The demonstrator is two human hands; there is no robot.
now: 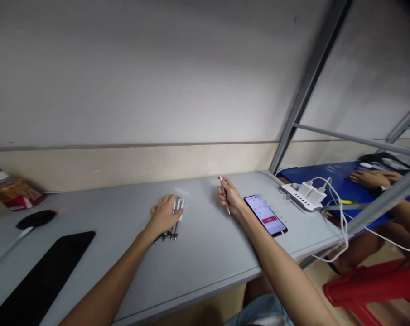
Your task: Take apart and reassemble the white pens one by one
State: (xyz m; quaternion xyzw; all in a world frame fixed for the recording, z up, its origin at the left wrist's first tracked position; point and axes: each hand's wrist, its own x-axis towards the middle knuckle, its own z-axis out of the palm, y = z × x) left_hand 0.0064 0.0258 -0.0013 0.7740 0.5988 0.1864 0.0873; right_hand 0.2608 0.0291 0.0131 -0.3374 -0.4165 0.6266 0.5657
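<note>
A row of several pens lies side by side on the grey table, their dark ends toward me. My left hand rests over this row, thumb along its right side and fingers curled at its far side; the palm hides much of the pens. To the right, my right hand is closed around a single pen, held upright and slightly tilted. The white end of that pen shows above the fist and its tip points down toward the table.
A lit phone lies beside my right forearm, with a white power strip and cables beyond. At left are a black mat, a black oval object and a jar. Another person's hands rest at a blue table.
</note>
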